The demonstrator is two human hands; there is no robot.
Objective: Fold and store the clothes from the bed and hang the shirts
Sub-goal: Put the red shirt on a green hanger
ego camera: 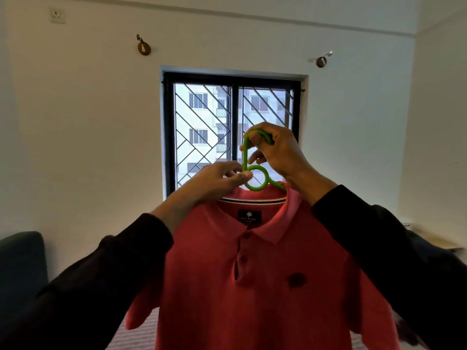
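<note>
A red polo shirt (252,286) hangs on a green plastic hanger (265,179), held up in front of me at chest height. My right hand (280,152) grips the hanger's hook at the top. My left hand (217,181) pinches the hanger's green ring just above the collar. The shirt faces me with its buttons and dark neck label showing. Both of my sleeves are dark. The shirt's lower part runs out of the frame.
A barred window (232,127) is in the white wall straight ahead. Two wall hooks (143,46) (322,61) sit above it. A dark chair (20,263) stands at the left. A striped bed cover (144,332) lies below the shirt.
</note>
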